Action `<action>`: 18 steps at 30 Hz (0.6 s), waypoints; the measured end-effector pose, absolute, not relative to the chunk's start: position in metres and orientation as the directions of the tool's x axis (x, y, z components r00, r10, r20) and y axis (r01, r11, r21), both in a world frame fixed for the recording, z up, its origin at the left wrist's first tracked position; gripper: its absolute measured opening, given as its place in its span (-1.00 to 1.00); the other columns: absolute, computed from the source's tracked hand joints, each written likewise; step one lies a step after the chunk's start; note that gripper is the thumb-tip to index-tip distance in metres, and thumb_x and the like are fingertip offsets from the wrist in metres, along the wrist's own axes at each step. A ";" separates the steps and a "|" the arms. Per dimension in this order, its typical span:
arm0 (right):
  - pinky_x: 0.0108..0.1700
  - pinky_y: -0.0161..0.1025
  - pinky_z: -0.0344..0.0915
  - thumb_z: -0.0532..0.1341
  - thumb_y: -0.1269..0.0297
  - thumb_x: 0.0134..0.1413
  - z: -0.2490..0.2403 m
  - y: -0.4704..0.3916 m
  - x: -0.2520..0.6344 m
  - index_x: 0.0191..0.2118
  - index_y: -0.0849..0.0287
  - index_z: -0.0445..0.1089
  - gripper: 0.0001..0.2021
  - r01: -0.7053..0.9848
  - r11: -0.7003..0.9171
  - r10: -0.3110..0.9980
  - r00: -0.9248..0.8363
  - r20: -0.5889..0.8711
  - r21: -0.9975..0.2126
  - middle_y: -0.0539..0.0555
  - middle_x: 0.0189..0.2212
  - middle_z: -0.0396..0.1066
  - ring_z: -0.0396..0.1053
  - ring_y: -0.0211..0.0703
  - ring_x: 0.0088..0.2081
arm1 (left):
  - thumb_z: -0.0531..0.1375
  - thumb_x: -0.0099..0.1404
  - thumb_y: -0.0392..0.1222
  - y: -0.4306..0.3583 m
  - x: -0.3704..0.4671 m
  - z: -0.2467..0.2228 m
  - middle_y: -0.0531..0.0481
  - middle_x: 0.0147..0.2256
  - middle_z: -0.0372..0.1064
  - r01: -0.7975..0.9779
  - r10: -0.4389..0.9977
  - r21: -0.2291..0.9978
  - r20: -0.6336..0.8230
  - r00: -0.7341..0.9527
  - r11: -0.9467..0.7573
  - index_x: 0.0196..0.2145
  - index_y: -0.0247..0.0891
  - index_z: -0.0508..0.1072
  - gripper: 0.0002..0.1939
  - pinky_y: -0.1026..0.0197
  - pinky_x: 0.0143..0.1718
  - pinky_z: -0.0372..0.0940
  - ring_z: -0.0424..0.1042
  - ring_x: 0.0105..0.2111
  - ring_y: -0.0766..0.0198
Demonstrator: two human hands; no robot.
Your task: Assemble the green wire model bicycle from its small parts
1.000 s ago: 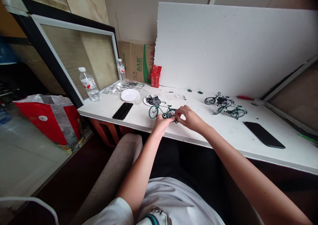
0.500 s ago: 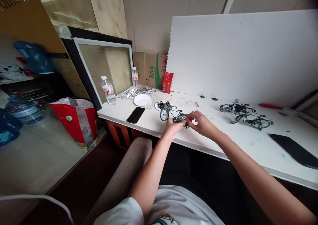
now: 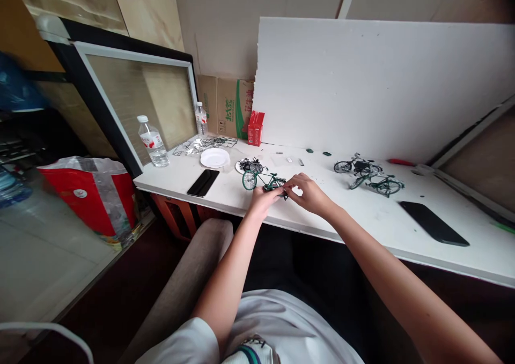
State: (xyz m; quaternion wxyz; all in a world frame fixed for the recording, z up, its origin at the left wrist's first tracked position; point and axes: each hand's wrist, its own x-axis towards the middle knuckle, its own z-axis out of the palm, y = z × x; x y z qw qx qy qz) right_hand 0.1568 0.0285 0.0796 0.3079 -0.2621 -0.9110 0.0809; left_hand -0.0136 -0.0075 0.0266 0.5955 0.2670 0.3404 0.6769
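Observation:
A small green model bicycle [image 3: 249,180] is held just above the table's front edge, its front wheel pointing left. My left hand [image 3: 262,200] grips it from below, fingers closed around its lower middle. At the bicycle's rear, my right hand [image 3: 308,193] has its thumb and fingertips pinched against the rear wheel and stand area. Any small part between those fingertips is hidden. Just behind the bicycle lies a small white dish [image 3: 239,166] with black model parts [image 3: 252,164].
On the white table [image 3: 341,219], a green model bicycle [image 3: 378,184] and a black one [image 3: 356,164] stand at right. A black phone [image 3: 204,183], white plate [image 3: 214,158] and water bottle [image 3: 153,144] are at left. A dark flat object [image 3: 434,223] lies at far right.
The view has swung to the right, so everything sits further left. The right fingers have closed in on the bicycle's rear; the left hand keeps its grip.

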 end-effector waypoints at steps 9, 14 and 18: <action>-0.06 0.03 0.44 0.22 0.28 0.37 0.077 0.026 0.161 -0.09 0.07 0.59 -0.83 0.430 0.837 0.547 -0.675 0.496 -0.338 0.17 -0.22 0.58 0.44 0.09 -0.12 | 0.55 -0.08 -0.32 -0.009 -0.014 0.021 -0.26 -0.18 0.67 -0.656 0.995 0.753 -0.015 -0.094 -0.051 -0.29 -0.38 0.64 -0.65 -0.08 0.15 0.45 0.65 -0.04 -0.04; -0.05 0.07 0.43 0.20 0.30 0.36 0.075 0.025 0.161 -0.11 0.07 0.59 -0.81 0.425 0.845 0.536 -0.671 0.513 -0.326 0.18 -0.22 0.58 0.44 0.11 -0.11 | 0.53 -0.05 -0.31 -0.008 -0.016 0.016 -0.24 -0.16 0.67 -0.662 0.998 0.749 -0.005 -0.065 -0.040 -0.31 -0.37 0.64 -0.70 -0.03 0.17 0.44 0.64 -0.03 0.01; -0.05 0.08 0.42 0.19 0.26 0.39 0.075 0.025 0.160 -0.11 0.07 0.61 -0.79 0.412 0.853 0.522 -0.688 0.504 -0.322 0.18 -0.24 0.59 0.44 0.13 -0.12 | 0.54 -0.07 -0.31 -0.008 -0.016 0.016 -0.20 -0.23 0.67 -0.661 0.996 0.750 -0.031 -0.084 -0.033 -0.35 -0.37 0.64 -0.72 -0.02 0.14 0.46 0.64 -0.11 0.06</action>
